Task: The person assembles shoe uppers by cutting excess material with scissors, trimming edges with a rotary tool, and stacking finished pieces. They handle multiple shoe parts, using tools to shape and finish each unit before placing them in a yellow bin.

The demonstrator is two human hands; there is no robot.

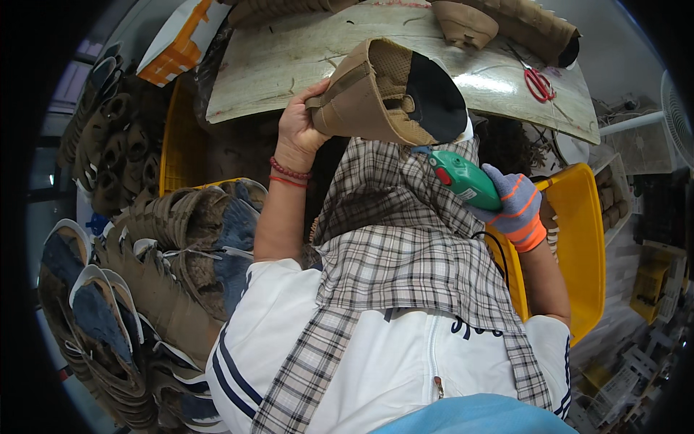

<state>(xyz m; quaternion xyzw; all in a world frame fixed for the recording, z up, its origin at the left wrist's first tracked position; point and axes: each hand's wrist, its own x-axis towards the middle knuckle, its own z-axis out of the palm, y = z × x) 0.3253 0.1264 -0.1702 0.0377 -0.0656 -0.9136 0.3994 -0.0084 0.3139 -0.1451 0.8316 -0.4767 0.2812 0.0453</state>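
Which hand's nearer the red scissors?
Right. The right hand, holding the green tool, is on the person's side of the scissors; the left hand, holding the brown shoe piece, is farther off to their left.

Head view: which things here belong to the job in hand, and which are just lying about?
Part of the job:
tan shoe upper, in the left hand
green handheld power tool, in the gloved right hand
probably the bundled uppers at left

Apparently just lying or standing about:
red-handled scissors on the table
white fan at right
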